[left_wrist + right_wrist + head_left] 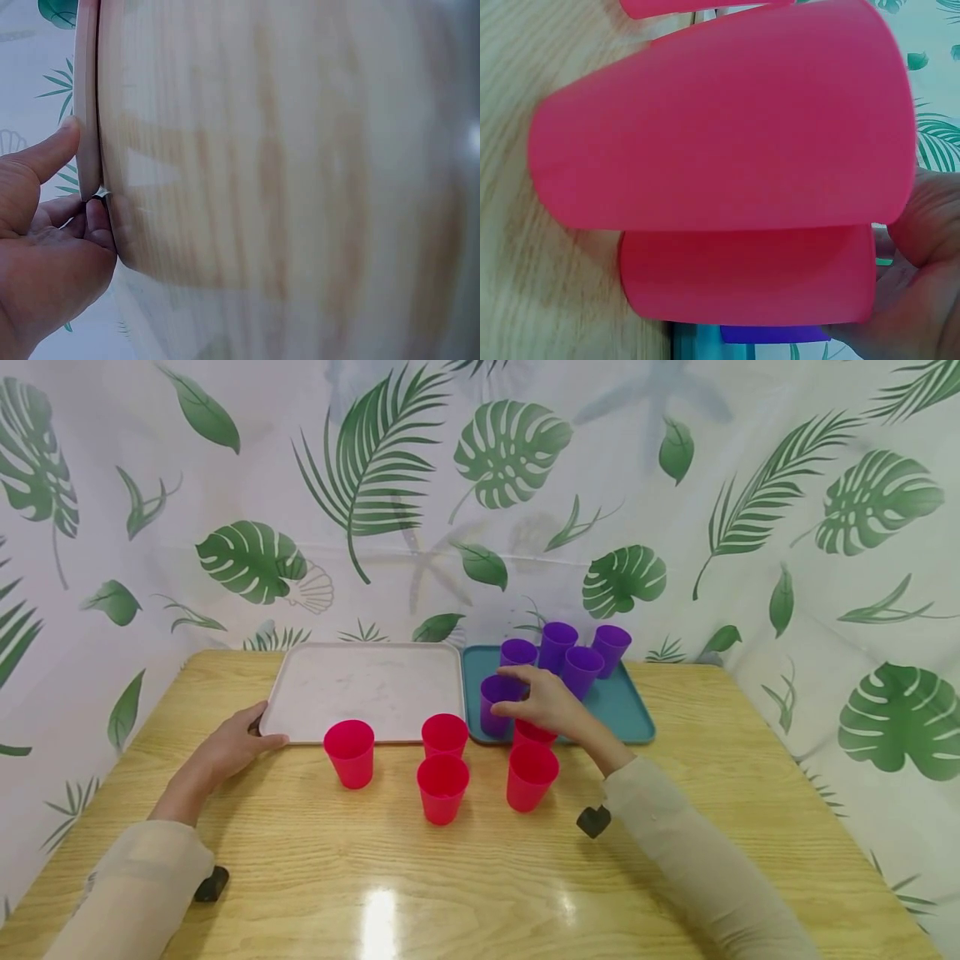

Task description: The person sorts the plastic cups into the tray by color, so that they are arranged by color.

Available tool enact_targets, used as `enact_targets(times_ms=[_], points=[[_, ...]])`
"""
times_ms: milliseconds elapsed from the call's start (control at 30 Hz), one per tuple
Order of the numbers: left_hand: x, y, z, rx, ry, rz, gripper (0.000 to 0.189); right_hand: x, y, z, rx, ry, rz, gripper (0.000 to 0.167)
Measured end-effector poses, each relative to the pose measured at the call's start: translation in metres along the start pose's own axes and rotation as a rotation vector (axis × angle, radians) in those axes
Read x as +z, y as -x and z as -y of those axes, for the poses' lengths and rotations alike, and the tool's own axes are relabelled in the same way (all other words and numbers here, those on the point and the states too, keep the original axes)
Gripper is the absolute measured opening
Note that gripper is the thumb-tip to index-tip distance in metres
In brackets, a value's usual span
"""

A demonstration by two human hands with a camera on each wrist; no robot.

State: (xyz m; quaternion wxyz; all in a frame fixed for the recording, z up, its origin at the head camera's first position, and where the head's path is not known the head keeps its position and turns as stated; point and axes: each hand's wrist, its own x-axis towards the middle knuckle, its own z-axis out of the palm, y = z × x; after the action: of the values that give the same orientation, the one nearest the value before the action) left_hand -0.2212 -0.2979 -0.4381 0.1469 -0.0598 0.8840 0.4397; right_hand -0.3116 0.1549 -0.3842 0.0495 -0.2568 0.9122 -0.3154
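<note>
My left hand (234,745) grips the near left corner of a white tray (367,689), thumb on top and fingers curled at the underside; the left wrist view shows the thumb (56,150) against the tray's rim (88,97). Over the front left of a blue tray (626,714), my right hand (551,700) has its thumb and forefinger curved around an upright purple cup (492,714). Just in front of that hand stand a red cup (532,781) and another red cup (527,733), partly covered by it. Red cups hide most of the right fingers in the right wrist view.
Several more purple cups (583,672) stand towards the back of the blue tray. Along the white tray's front are a red cup (351,756) at left and two others, one red cup (442,793) before the other. A leaf-print cloth (420,485) hangs behind the wooden table (315,868).
</note>
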Motion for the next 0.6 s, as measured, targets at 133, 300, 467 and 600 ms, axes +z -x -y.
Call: enact_targets(times_ms=[133,300,467,600], points=[[0.001,-0.001,0.001,-0.005,-0.002,0.0,0.091,-0.005,0.005,0.003,0.004,-0.007,-0.038,0.064],[0.001,-0.001,0.001,-0.005,0.0,-0.002,0.091,-0.015,0.013,0.006,0.004,-0.057,-0.09,0.06],[0.001,-0.002,0.001,-0.007,0.002,-0.001,0.092,-0.029,0.022,0.005,-0.034,-0.116,-0.144,0.057],[0.001,-0.002,0.002,-0.004,0.0,-0.004,0.091,-0.041,0.031,0.001,-0.044,-0.138,-0.194,0.055]])
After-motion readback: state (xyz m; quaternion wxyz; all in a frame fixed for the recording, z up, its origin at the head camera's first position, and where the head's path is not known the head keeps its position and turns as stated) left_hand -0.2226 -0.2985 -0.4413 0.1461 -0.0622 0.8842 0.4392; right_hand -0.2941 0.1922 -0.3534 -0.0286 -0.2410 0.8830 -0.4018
